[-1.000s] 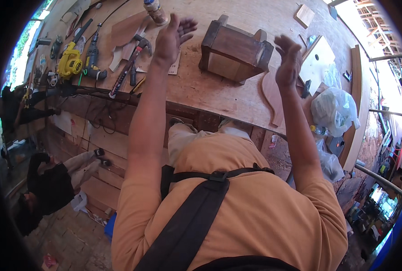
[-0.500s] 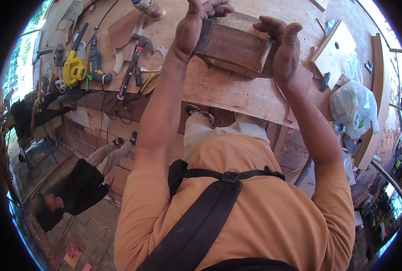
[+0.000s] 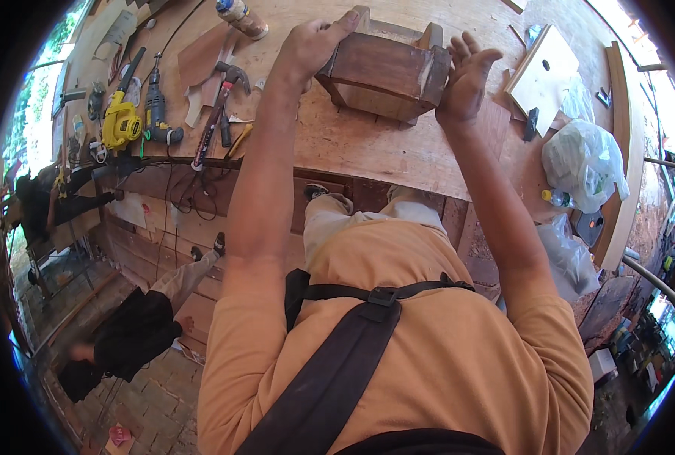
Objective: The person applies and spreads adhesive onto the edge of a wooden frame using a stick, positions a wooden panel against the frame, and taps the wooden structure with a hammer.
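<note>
A dark brown wooden frame like a small open box or stool (image 3: 387, 64) is over the workbench (image 3: 368, 148), its broad worn face toward me. Rounded wooden ends stick up along its far side, and a gap shows below the face. My left hand (image 3: 315, 49) is closed round its left end, thumb along the upper corner. Against its right end lies my right hand (image 3: 465, 85), open, with fingers and thumb spread upward. Whether the frame rests on the bench or is lifted off it, I cannot tell.
On the bench's left are a hammer (image 3: 227, 83), a drill (image 3: 155, 106), a yellow blower (image 3: 121, 121) and a plastic bottle (image 3: 243, 19). To the right are a pale board with a hole (image 3: 546, 72) and a plastic bag (image 3: 586, 165). Another person (image 3: 136, 330) is at lower left.
The wooden frame has been turned, so its rounded far ends now show. My left hand's fingers have closed round its left end; my right hand has moved a little lower and stays open.
</note>
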`<act>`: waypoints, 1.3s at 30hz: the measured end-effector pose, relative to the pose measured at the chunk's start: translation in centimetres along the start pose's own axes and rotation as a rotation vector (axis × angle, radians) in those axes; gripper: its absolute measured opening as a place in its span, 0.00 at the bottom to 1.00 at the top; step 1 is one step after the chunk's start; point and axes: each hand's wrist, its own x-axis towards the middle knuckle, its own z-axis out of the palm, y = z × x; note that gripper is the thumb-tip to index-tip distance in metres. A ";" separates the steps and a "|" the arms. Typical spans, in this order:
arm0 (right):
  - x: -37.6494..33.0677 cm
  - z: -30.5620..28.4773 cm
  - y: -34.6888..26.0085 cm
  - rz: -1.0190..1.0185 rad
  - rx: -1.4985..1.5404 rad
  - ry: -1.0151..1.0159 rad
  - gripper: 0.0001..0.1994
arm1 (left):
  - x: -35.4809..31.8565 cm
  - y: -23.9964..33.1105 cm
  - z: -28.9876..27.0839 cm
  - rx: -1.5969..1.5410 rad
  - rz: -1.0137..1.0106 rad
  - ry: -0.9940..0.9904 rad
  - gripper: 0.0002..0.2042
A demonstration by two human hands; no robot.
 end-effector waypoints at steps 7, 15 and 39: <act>-3.5 3.1 -1.6 0.212 0.163 -0.220 0.43 | -2.6 -0.1 -1.0 -0.024 -0.056 -0.046 0.28; 5.9 5.5 4.2 -0.588 -0.322 -0.467 0.26 | -6.8 -2.3 -0.5 -0.620 0.075 0.120 0.24; -4.1 9.1 1.8 -0.566 -1.005 -1.265 0.22 | -16.7 -19.0 10.6 -1.395 -0.438 0.113 0.25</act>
